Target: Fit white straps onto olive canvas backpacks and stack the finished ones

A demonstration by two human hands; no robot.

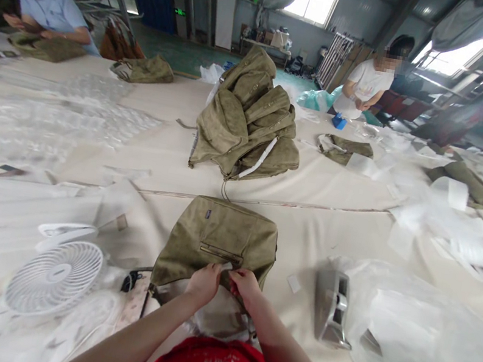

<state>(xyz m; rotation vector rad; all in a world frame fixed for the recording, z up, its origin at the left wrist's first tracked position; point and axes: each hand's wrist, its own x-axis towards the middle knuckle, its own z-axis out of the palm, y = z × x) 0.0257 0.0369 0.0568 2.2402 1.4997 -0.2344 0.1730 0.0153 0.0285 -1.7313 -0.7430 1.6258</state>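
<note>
The flat olive canvas bag (217,242) lay near centre on the cream table (317,224), long axis left-right, zip pocket up. The left hand (204,283) and right hand (245,285) pinched a small white tag (227,266) at its near edge. A white round fan (54,277) stood left, a heap of olive bags (248,123) beyond.

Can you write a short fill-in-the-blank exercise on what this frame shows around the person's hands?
1. Both the left hand and the right hand grip the near edge of an olive-green canvas bag lying on the ____ cloth-covered table.
2. Beyond that bag sits a ____ of similar olive-green bags.
3. Left of the hands lies a round white plastic ____.
4. Right of the hands sits a grey metal tool beside a clear ____ bag.

Missing words: white; pile; fan; plastic
</note>
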